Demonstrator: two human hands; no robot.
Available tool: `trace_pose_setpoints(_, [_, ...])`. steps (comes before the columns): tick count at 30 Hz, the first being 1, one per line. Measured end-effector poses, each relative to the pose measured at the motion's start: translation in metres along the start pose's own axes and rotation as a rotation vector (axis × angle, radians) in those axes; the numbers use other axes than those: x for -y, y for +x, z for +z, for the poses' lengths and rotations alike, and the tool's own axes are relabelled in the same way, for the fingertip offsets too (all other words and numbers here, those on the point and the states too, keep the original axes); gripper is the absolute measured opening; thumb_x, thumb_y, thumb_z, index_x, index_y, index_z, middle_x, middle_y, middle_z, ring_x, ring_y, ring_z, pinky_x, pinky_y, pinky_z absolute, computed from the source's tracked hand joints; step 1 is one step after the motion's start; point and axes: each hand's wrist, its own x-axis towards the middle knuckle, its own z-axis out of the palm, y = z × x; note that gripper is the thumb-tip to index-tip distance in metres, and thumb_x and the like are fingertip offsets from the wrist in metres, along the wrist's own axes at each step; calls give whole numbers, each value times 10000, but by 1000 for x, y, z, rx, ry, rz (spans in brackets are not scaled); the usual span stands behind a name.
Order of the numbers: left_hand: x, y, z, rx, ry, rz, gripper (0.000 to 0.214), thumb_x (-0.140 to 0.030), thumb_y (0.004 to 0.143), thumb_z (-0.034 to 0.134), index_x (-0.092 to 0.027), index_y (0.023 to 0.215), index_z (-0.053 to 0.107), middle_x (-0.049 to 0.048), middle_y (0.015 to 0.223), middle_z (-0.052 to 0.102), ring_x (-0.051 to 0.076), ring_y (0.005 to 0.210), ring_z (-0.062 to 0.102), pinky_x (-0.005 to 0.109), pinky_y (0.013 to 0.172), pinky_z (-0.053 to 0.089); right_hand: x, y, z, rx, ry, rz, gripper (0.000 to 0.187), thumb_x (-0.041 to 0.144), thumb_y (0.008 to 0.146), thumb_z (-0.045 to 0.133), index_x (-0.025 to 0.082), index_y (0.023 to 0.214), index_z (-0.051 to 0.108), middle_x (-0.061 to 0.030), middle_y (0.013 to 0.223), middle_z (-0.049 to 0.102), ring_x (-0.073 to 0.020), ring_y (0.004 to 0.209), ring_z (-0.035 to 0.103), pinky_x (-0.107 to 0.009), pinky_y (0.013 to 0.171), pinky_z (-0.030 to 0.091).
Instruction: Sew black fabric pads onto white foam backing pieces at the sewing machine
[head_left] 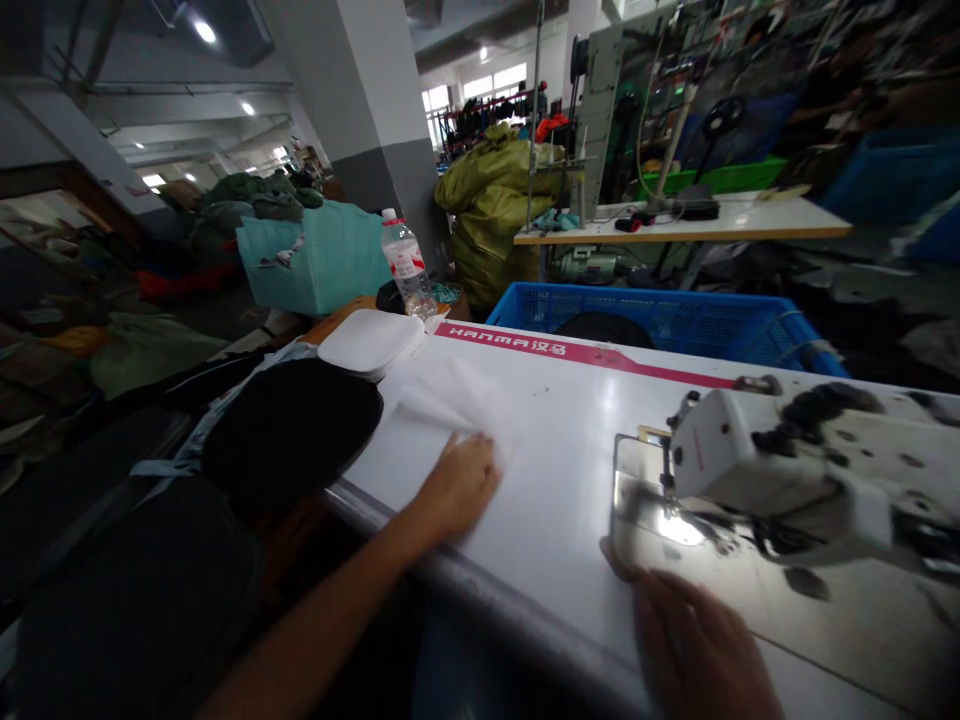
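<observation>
White fabric piece (439, 400): thin, translucent, near worktop (555, 440) left edge; left hand (459, 485) presses it, fingers together; right hand (694, 640) fingers: cannot tell.

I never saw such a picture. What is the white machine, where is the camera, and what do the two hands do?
The camera sits on the person's head and looks down at a white table. The machine is a sewing machine, with a lamp lit at its needle. The left hand lies flat on a thin white sheet. The right hand rests by the metal plate, holding nothing. Left of the sheet lie a white stack and black pieces; a bottle stands behind.
</observation>
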Motion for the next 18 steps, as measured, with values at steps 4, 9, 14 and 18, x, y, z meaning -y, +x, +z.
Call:
trace_pose_setpoints(4, [-63,-67,59,18,-76,263,653,-547,1024,533,-195,1560,415,121,1653,407,318,1559,320,576,1273,252,33,20,-36,-114,14,104,329,319,1026,497,232,1320,616,-128,1254,657,-295,1176,616,-472,969,533])
trace_pose_setpoints(9, [-102,-116,93,-109,-70,268,606,-484,1039,526,-221,1573,414,93,1613,476,304,1491,422,535,1201,387,77,52,-48,1,1,-180,406,202,1003,536,203,1408,559,-123,1415,623,-279,1330,546,-521,1179,369])
trace_pose_setpoints(14, [-64,-136,71,-144,-69,216,579,-435,987,646,-210,1504,512,97,1567,533,304,1333,549,508,1098,490,80,46,-5,202,-147,-66,326,275,1042,478,159,1290,655,-137,1357,686,-319,1299,598,-579,1188,316])
trace_pose_setpoints(18, [36,-132,21,-390,10,7,411,-290,1017,595,-190,1415,594,122,1483,601,282,1330,539,491,1161,433,65,37,16,200,-130,-118,389,329,1048,435,155,1332,636,-166,1429,635,-347,1342,568,-589,1161,342])
